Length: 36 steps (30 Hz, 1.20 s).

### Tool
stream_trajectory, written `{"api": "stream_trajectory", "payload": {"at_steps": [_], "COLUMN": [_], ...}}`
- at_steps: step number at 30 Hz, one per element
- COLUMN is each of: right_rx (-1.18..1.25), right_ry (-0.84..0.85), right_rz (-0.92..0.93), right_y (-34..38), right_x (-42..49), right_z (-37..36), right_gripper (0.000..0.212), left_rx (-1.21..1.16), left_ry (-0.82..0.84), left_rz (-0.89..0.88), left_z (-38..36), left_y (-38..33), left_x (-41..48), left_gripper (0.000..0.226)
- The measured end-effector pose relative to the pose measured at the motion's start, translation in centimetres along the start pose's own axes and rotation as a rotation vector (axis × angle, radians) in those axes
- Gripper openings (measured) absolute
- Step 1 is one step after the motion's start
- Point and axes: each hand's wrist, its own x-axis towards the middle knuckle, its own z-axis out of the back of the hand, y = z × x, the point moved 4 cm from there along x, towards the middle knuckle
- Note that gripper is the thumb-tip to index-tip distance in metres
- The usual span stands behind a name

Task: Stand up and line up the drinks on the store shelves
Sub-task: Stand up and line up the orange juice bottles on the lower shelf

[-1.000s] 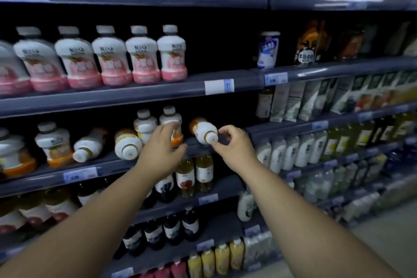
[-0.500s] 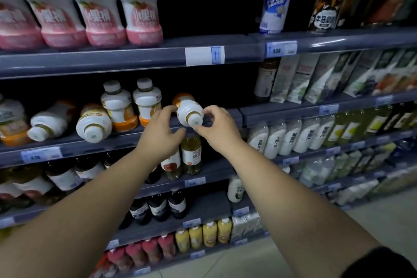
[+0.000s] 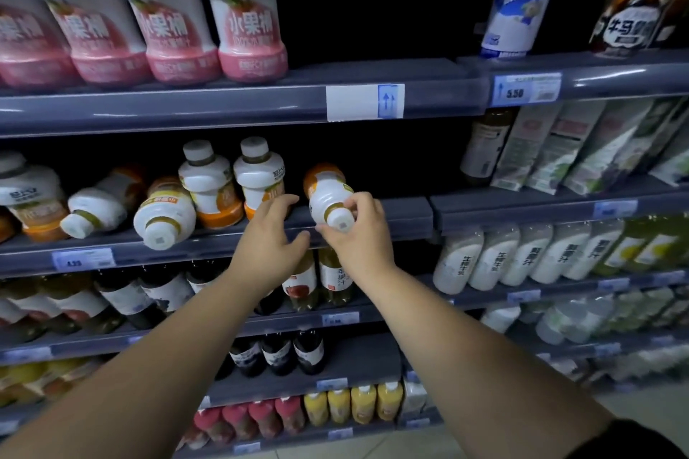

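Note:
A white-and-orange drink bottle [image 3: 326,194] lies tipped on the middle shelf [image 3: 391,216], its cap toward me. My right hand [image 3: 359,231] grips it around the neck near the cap. Just left of that bottle, my left hand [image 3: 270,238] hovers at the shelf's front edge with its fingers loosely curled, holding nothing. Two more bottles of the same kind lie on their sides further left, one [image 3: 166,212] with its cap toward me, the other [image 3: 98,205] beside it. Behind them two bottles [image 3: 208,186] [image 3: 259,175] stand upright.
Pink-and-white bottles [image 3: 242,11] stand in a row on the shelf above. A blue-and-white can [image 3: 520,0] stands upper right. Cartons [image 3: 581,149] and white bottles [image 3: 496,257] fill the right-hand shelves. Dark and yellow bottles [image 3: 276,352] line the lower shelves.
My right hand has closed around the tipped bottle's neck. My left hand has come off the upright bottle and moved toward the tipped one. The view has moved closer to the shelf.

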Motion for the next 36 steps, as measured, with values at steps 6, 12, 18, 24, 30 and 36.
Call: {"api": "stream_trajectory", "payload": {"at_steps": [6, 12, 18, 24, 30, 36], "right_rx": [0.132, 0.16, 0.068, 0.004, -0.047, -0.071], "right_ry": [-0.149, -0.179, 0.059, 0.095, 0.156, 0.221], "right_rz": [0.008, 0.004, -0.052, -0.142, -0.139, -0.115], "right_y": [1.7, 3.7, 1.5, 0.3, -1.1, -1.3], "right_x": [2.6, 6.1, 6.5, 7.3, 7.7, 8.1], "right_z": [2.7, 2.9, -1.0, -2.8, -2.4, -3.0], "right_gripper": [0.053, 0.057, 0.066, 0.097, 0.08, 0.096], "left_rx": [-0.019, -0.043, -0.044, -0.036, -0.082, -0.284], "left_ry": [-0.018, -0.017, -0.05, -0.095, -0.185, -0.249], "left_rz": [-0.089, -0.156, -0.222, -0.223, -0.11, 0.157], "left_z": [0.8, 2.2, 2.8, 2.3, 1.9, 1.6], "left_y": [-0.3, 0.3, 1.3, 2.3, 3.0, 4.7], "left_x": [2.5, 3.9, 3.5, 2.3, 1.6, 1.7], "left_gripper": [0.058, 0.057, 0.052, 0.049, 0.056, 0.07]}}
